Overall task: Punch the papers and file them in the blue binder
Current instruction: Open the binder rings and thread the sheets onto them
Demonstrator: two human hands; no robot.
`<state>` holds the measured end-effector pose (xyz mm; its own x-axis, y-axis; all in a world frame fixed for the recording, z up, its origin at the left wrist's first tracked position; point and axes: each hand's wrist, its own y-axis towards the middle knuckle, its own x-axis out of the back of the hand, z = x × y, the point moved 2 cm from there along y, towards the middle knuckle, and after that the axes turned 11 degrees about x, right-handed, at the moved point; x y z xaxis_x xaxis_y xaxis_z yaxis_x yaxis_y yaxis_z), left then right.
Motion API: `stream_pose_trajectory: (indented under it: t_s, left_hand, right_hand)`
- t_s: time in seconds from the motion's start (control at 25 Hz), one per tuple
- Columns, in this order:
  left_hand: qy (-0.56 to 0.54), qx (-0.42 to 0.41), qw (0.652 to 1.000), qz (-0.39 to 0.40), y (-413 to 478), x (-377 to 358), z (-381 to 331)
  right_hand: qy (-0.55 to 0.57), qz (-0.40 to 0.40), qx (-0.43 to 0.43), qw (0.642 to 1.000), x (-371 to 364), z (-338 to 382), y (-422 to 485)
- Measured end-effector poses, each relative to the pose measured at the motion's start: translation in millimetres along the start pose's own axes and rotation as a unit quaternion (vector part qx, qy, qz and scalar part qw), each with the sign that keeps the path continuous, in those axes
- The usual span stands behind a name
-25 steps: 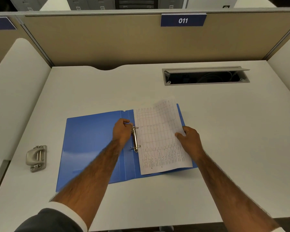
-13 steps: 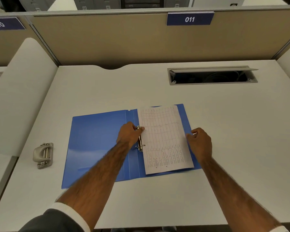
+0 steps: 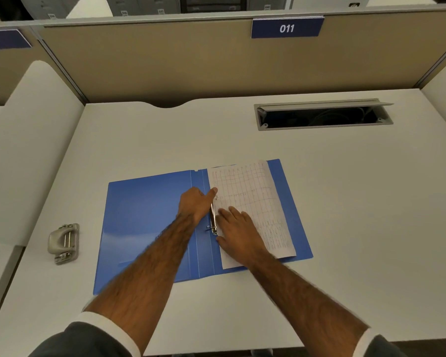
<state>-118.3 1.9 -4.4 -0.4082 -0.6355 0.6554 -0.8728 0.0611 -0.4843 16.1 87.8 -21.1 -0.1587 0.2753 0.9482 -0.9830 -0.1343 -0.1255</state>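
Observation:
The blue binder (image 3: 144, 222) lies open and flat in the middle of the desk. A sheet of printed papers (image 3: 252, 197) with a table grid rests on its right half, its left edge at the metal ring mechanism (image 3: 213, 221). My left hand (image 3: 195, 203) sits on the spine by the rings, thumb pressing the paper's upper left edge. My right hand (image 3: 238, 231) lies flat on the lower left of the paper, fingers spread beside the rings.
A grey metal hole punch (image 3: 63, 243) stands on the desk to the left of the binder. An open cable tray slot (image 3: 322, 117) is set into the desk at the back right. A beige partition (image 3: 191, 63) closes the far side.
The paper has come down flat onto the binder's right half. My right hand let go of the paper's right edge and moved left onto the sheet near the rings.

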Motion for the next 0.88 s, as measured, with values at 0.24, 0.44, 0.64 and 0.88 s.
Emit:
stream_pose_trajectory:
  t_s: [0.24,0.44,0.64,0.88]
  left_hand:
    - [-0.010,0.015,1.000,0.002,6.3,2.0,-1.8]
    - [0.067,0.009,0.998,-0.006,5.0,-5.6,-2.3]
    - [0.073,0.019,0.997,-0.009,10.6,-10.3,1.0]
    - [0.051,0.006,0.999,-0.013,15.9,-11.1,4.6]
  right_hand:
    - [0.060,0.016,-0.033,0.998,2.0,0.0,-1.6]
    - [0.107,-0.033,-0.103,0.988,7.4,11.3,4.0]
    - [0.166,-0.084,-0.169,0.968,9.0,18.3,5.9]
    - [0.170,-0.087,-0.195,0.962,9.0,21.6,8.7]
